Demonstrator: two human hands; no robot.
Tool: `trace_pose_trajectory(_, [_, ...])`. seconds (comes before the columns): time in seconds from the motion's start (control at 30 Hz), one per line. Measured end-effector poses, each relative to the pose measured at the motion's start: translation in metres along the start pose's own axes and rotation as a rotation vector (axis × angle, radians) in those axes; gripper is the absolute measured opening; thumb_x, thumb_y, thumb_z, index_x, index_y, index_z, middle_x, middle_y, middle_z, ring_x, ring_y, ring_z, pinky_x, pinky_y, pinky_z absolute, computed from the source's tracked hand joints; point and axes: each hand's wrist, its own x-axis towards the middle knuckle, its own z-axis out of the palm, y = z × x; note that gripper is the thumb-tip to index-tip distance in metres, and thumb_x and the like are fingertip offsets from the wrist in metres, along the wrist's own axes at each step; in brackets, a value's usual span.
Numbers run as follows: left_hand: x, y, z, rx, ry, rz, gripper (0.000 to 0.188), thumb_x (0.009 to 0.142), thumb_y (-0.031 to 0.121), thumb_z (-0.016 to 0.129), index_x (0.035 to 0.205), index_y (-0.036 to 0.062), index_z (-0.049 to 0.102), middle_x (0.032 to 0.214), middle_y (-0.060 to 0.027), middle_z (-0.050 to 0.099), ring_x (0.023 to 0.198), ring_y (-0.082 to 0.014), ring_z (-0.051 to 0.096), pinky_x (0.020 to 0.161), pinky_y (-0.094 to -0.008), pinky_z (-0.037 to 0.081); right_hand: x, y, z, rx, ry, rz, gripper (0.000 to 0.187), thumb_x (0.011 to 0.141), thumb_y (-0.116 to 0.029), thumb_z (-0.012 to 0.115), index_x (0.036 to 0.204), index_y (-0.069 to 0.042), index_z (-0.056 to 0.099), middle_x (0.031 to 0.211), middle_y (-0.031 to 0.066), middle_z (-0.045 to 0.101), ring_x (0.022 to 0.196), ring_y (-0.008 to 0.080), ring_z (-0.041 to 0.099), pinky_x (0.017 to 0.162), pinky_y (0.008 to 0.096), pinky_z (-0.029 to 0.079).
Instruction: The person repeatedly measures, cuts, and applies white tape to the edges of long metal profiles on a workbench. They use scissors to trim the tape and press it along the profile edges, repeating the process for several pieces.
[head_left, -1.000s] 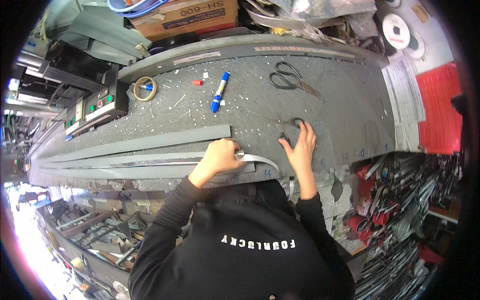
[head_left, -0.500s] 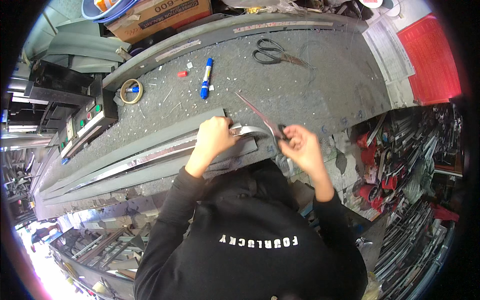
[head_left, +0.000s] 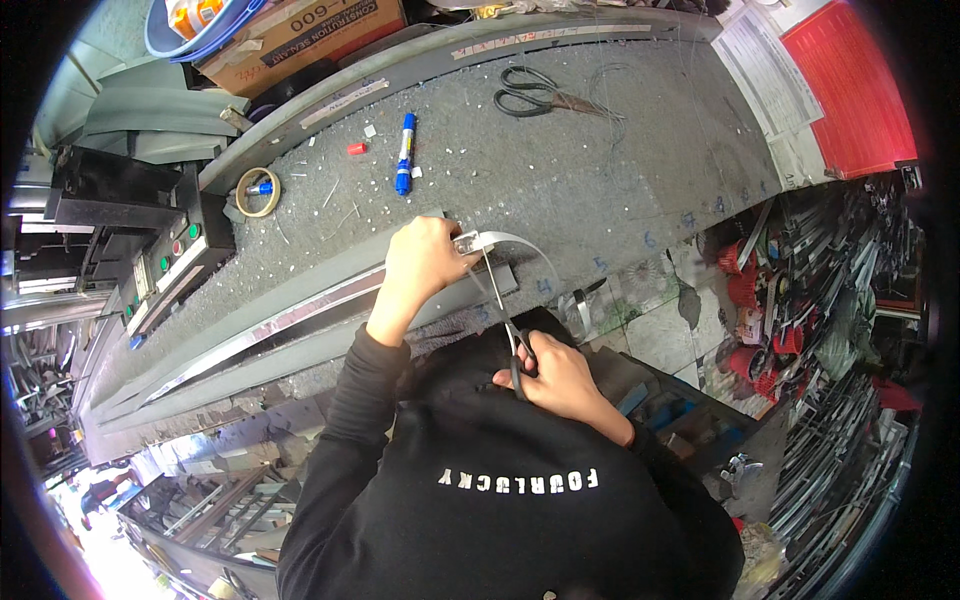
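My left hand (head_left: 425,258) is closed around the near end of a long, shiny metal profile (head_left: 290,318), which stretches away to the left across the bench. From that end a thin pale strip (head_left: 516,239) curves out to the right and droops down. In my right hand (head_left: 565,378), close to my chest, are scissors (head_left: 503,305) with my fingers in the black handles. Their blades point up, with the tips at the strip just right of my left hand. Whether the strip lies between the blades I cannot tell. Grey flat bars (head_left: 450,300) lie along the profile.
On the carpeted bench (head_left: 600,180) lie other black-handled scissors (head_left: 530,92), a blue marker (head_left: 405,155), a red cap (head_left: 357,149) and a tape roll (head_left: 258,192). A button panel (head_left: 165,260) stands left. Cardboard (head_left: 300,40) sits behind the raised rear edge.
My right hand has come down and left toward my chest, turning the scissors so their blades now meet the strip near the profile's end. My left hand keeps its hold.
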Motion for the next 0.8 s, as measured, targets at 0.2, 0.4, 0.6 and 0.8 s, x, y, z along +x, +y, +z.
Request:
trace_pose_trajectory(0.2, [-0.018,0.002,0.013,0.027,0.021,0.07,0.031,0.065,0.03,0.08,0.074,0.0028,0.068,0.073,-0.0155,0.067,0.071,-0.0325,0.068,0.066,-0.04,0.055,0.032,-0.002,0.012,0.035,0.064,-0.006,0.062,0.078,-0.058,0.07,0.087,0.001,0.053,0.079,0.0154,0.062,0.076,0.0341,0.064,0.069,0.0423,0.05])
trace_pose_trajectory(0.4, [-0.026,-0.001,0.038,0.071,0.089,0.135,0.03,0.066,0.027,0.079,0.079,0.0033,0.068,0.081,-0.0128,0.067,0.075,-0.0308,0.068,0.069,-0.0392,0.054,0.052,0.005,0.018,-0.029,0.091,-0.039,0.06,0.075,-0.056,0.075,0.079,0.0,0.054,0.071,0.0113,0.06,0.067,0.0278,0.063,0.063,0.0385,0.049])
trace_pose_trajectory(0.6, [-0.023,-0.004,0.039,0.098,0.102,0.15,0.028,0.068,0.026,0.077,0.082,0.0039,0.068,0.083,-0.0124,0.067,0.078,-0.0291,0.068,0.072,-0.0385,0.054,0.054,0.016,0.029,0.201,0.109,0.002,0.045,0.079,-0.041,0.077,0.073,0.001,0.06,0.06,0.0086,0.061,0.054,0.0157,0.056,0.055,0.0343,0.045])
trace_pose_trajectory(0.8, [-0.02,-0.001,0.033,0.08,0.098,0.135,0.029,0.068,0.025,0.077,0.086,0.0043,0.068,0.083,-0.0134,0.067,0.079,-0.0312,0.067,0.07,-0.0406,0.054,0.056,0.021,0.043,0.26,0.192,-0.028,0.039,0.083,-0.034,0.074,0.07,0.001,0.065,0.06,0.0085,0.063,0.052,0.0135,0.054,0.051,0.0329,0.043])
